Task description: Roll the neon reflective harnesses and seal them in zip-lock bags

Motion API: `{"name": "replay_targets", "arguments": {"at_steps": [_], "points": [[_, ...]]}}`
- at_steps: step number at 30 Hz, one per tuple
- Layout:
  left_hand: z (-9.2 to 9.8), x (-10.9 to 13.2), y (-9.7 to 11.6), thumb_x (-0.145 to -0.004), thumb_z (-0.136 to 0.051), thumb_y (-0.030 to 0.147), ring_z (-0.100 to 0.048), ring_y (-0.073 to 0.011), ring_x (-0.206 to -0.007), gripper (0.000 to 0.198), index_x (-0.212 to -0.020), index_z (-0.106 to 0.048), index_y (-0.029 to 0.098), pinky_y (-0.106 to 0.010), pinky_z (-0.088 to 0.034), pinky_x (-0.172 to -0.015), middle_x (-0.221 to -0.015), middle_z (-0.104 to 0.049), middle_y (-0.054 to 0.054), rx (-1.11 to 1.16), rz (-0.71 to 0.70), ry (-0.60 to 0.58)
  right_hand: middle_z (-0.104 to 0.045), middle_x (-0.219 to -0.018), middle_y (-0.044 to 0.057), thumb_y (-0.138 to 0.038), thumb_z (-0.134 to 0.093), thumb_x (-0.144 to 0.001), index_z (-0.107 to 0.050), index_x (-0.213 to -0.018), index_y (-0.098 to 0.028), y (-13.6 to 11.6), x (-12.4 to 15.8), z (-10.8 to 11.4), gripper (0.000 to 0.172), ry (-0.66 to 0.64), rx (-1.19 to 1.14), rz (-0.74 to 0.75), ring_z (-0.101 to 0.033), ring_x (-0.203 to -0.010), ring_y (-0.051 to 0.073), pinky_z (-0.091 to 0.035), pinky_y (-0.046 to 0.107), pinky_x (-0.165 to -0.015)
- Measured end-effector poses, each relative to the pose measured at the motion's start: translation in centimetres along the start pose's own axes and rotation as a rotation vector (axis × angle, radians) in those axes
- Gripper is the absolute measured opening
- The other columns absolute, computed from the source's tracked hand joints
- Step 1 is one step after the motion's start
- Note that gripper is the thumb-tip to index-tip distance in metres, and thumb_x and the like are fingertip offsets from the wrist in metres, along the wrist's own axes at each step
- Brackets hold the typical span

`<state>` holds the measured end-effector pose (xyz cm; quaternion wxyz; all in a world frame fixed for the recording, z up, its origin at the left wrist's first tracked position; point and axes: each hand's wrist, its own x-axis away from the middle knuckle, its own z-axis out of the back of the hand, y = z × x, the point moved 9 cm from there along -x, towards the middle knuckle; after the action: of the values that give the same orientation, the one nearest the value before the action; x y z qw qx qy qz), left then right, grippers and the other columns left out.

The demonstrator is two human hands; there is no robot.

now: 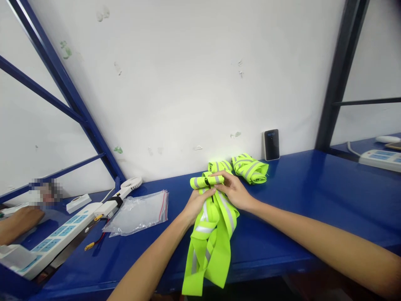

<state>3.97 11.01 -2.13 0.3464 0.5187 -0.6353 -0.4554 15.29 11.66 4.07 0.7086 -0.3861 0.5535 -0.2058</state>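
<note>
A neon-yellow reflective strap (225, 234) with silver stripes lies in a loose heap, its ends drooping over the blue table's front edge. Both my hands grip its rolled upper part, where a small black piece shows. My left hand (197, 202) holds it from the left, thumb pressed on top. From the right, my right hand (233, 190) has its fingers curled over the roll and its thumb close to the left one. Behind them, against the wall, sit two more bundles of the same strap, a right bundle (250, 168) and a partly covered left bundle (219, 166).
Clear zip bags (138, 213) lie to the left, beside a long white power strip (62, 238) and a small white fan (131, 182). A black-faced device (271, 144) leans on the wall. Another person's arm (21, 223) rests at far left; another power strip (382, 159) is at far right.
</note>
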Motion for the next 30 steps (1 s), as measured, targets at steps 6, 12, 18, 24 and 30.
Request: {"name": "replay_targets", "arguments": {"at_steps": [6, 12, 18, 24, 30], "points": [[1.4, 0.0, -0.8, -0.060, -0.084, 0.016, -0.072, -0.0287, -0.083, 0.043, -0.100, -0.069, 0.010, -0.043, -0.054, -0.086, -0.090, -0.075, -0.012, -0.008, 0.080, 0.147, -0.068, -0.112, 0.006, -0.014, -0.062, -0.080, -0.068, -0.094, -0.023, 0.5, 0.3, -0.8, 0.018, -0.022, -0.055, 0.029, -0.059, -0.117, 0.024, -0.041, 0.040, -0.103], [0.9, 0.2, 0.0, -0.060, -0.083, 0.017, -0.072, -0.0282, -0.082, 0.045, -0.103, -0.068, 0.010, -0.042, -0.055, -0.085, -0.091, -0.075, -0.013, -0.026, 0.049, 0.079, -0.070, -0.110, 0.006, -0.021, -0.070, -0.078, -0.070, -0.097, -0.024, 1.0, 0.1, -0.1, 0.020, -0.015, -0.003, 0.002, -0.059, -0.118, 0.026, -0.042, 0.043, -0.103], [1.4, 0.0, -0.4, -0.061, -0.081, 0.016, -0.071, -0.0275, -0.084, 0.044, -0.103, -0.068, 0.012, -0.042, -0.056, -0.084, -0.093, -0.074, -0.011, -0.003, 0.024, 0.101, -0.070, -0.113, 0.007, -0.020, -0.068, -0.079, -0.071, -0.094, -0.022, 0.4, 0.3, 0.2, 0.015, -0.056, 0.028, 0.082, -0.060, -0.117, 0.025, -0.043, 0.045, -0.104], [1.5, 0.2, -0.2, -0.059, -0.081, 0.016, -0.072, -0.0283, -0.083, 0.046, -0.103, -0.067, 0.011, -0.042, -0.055, -0.083, -0.088, -0.074, -0.010, -0.012, 0.031, 0.101, -0.068, -0.115, 0.007, -0.014, -0.057, -0.084, -0.067, -0.107, -0.024, -0.2, 0.4, 0.1, 0.026, -0.077, 0.215, 0.177, -0.062, -0.112, 0.024, -0.046, 0.045, -0.100], [1.6, 0.6, 0.0, -0.057, -0.081, 0.012, -0.072, -0.0273, -0.078, 0.043, -0.097, -0.067, 0.010, -0.042, -0.055, -0.082, -0.085, -0.074, -0.010, 0.006, 0.071, 0.125, -0.062, -0.127, 0.009, -0.004, -0.048, -0.081, -0.059, -0.125, -0.026, -1.0, 1.0, -0.7, 0.050, -0.179, 0.454, 0.362, -0.058, -0.119, 0.025, -0.046, 0.047, -0.100]]}}
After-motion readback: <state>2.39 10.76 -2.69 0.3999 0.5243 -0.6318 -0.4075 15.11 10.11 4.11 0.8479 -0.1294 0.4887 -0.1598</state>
